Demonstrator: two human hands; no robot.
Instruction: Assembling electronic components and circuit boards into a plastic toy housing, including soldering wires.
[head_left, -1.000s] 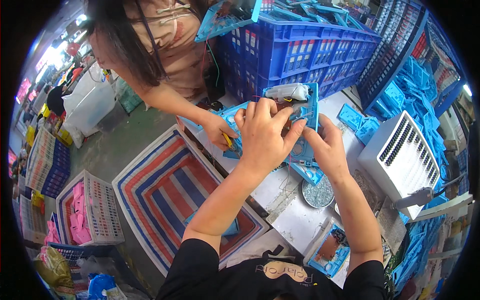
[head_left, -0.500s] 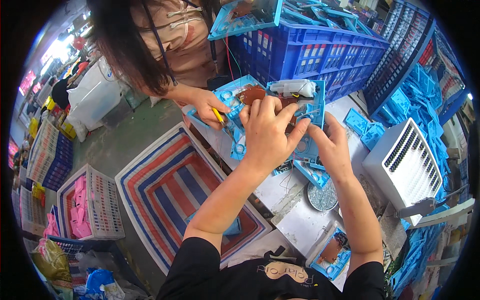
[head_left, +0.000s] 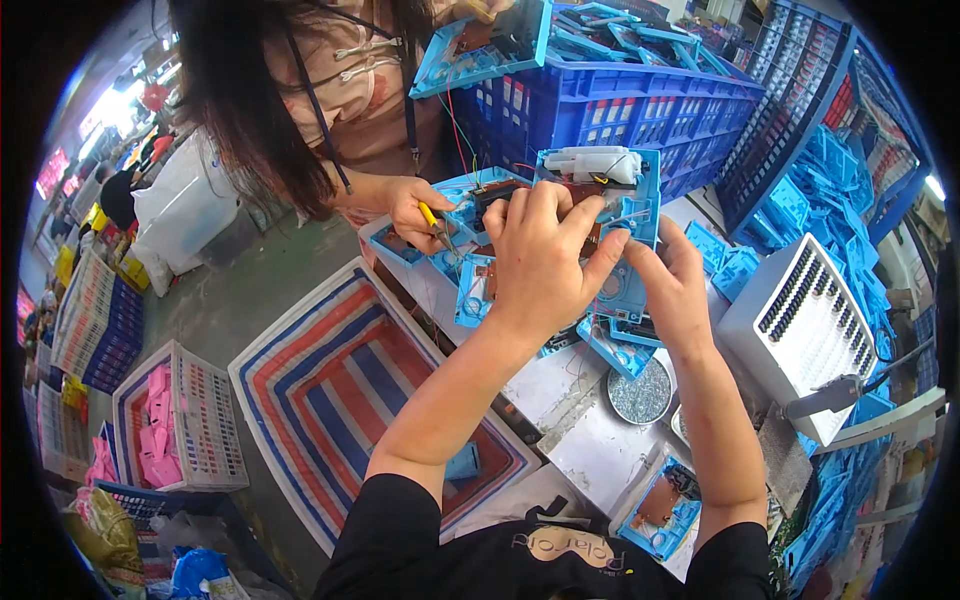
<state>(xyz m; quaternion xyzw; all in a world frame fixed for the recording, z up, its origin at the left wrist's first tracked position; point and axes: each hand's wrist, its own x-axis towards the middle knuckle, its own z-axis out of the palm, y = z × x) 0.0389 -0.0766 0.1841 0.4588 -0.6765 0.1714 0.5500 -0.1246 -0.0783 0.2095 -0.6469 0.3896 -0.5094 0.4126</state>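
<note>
Both of the person's hands are up over the far part of the bench (head_left: 590,440), wrapped around a blue plastic housing (head_left: 622,215) that is held clear of the bench top. The left hand (head_left: 540,265) covers the housing's left half from above, fingers curled over a brown circuit board (head_left: 590,200) set inside it. The right hand (head_left: 675,290) grips the housing's lower right side, thumb pressed against the blue face. A white motor block (head_left: 592,165) sits along the housing's top edge, with thin wires running from it (too fine to follow).

Just left of the housing, a co-worker's hand (head_left: 415,210) pinches a yellow-handled tool (head_left: 432,220) against another blue housing (head_left: 465,285) lying at the bench's far left edge. Below the person's hands, a round metal dish of small screws (head_left: 640,390) rests near the middle of the bench, and a further blue part with a brown board (head_left: 665,505) lies at the near edge.

A white ribbed heater-like box (head_left: 800,325) stands at the bench's right edge. Behind the bench stands a large blue crate (head_left: 620,105) stacked with more blue housings. On the floor to the left lie a striped red-and-blue woven bag (head_left: 330,380) and a white basket of pink parts (head_left: 175,420).
</note>
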